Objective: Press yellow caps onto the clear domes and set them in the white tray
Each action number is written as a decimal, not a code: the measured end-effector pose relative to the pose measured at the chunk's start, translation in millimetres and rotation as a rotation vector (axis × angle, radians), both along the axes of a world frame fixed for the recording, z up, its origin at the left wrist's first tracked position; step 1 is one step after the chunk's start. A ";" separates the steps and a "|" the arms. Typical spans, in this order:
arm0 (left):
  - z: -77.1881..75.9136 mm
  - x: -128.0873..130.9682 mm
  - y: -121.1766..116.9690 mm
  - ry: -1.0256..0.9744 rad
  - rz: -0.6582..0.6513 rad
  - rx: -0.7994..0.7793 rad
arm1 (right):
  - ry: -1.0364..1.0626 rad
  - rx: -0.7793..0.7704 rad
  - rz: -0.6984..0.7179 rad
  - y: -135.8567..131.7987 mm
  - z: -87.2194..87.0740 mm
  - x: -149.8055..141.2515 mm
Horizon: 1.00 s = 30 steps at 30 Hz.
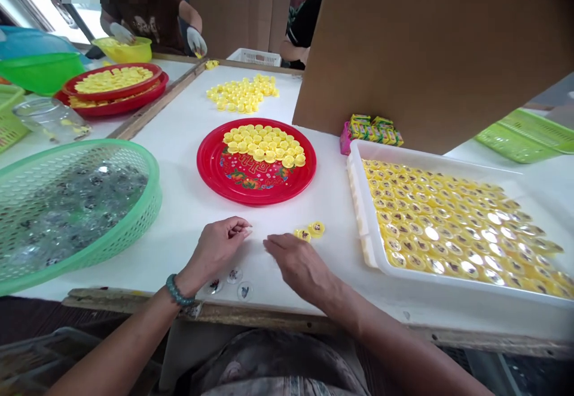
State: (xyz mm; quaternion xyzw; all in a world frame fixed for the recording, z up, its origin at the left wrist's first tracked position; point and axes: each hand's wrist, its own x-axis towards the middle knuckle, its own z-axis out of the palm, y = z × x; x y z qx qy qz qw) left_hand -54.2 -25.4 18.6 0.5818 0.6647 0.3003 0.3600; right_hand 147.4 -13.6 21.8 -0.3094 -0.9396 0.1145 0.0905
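My left hand (220,241) hovers just above the white table's front part, with thumb and fingers pinched together. Whatever they hold, if anything, is too small to make out. Facing it across a narrow gap is my right hand (298,264), back upward, its fingers together and pointing left. Their undersides are hidden. A few yellow round pieces with printed faces (317,228) lie right behind my right hand. Below my left hand are several clear round discs (244,291) with small dark pictures. Beyond both hands sits a red plate (255,197), partly covered with small yellow cups (262,140).
At left stands a green mesh basket (150,204) of clear discs. A white tray (374,246) at right holds rows of yellow pieces. More yellow cups (244,94) lie behind the plate. A cardboard panel (426,55) rises at back right. A gloved co-worker (152,19) is at the back.
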 end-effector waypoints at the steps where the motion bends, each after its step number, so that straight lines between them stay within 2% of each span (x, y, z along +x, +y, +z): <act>1: 1.5 1.3 1.1 0.007 0.008 0.009 | -0.052 0.031 0.051 1.1 1.8 -4.4; 5: 10.6 0.2 6.8 0.000 -0.009 0.046 | -0.228 0.129 0.164 -0.7 3.6 -17.6; 9: 13.5 -7.7 8.6 -0.017 0.005 0.076 | -0.224 0.136 0.159 -3.8 -2.5 -16.7; 12: 13.4 -12.0 8.8 -0.004 0.025 0.078 | -0.090 0.070 0.066 6.1 -3.1 -13.7; 16: 21.7 -11.4 21.1 0.055 0.031 0.116 | 0.171 0.077 -0.150 45.4 7.0 -19.0; 19: 34.8 -7.3 49.6 0.170 0.034 0.233 | 0.341 0.103 -0.241 75.3 19.7 -23.7; 22: 45.2 -1.8 94.4 0.389 -0.007 0.391 | 0.437 0.088 -0.259 77.5 29.5 -19.0; 26: 42.2 5.8 161.2 0.789 -0.161 0.495 | 0.410 0.002 -0.228 36.5 26.7 1.3; 30: 25.4 14.2 207.3 0.879 -0.311 0.444 | 0.246 -0.031 -0.142 -6.4 6.7 21.0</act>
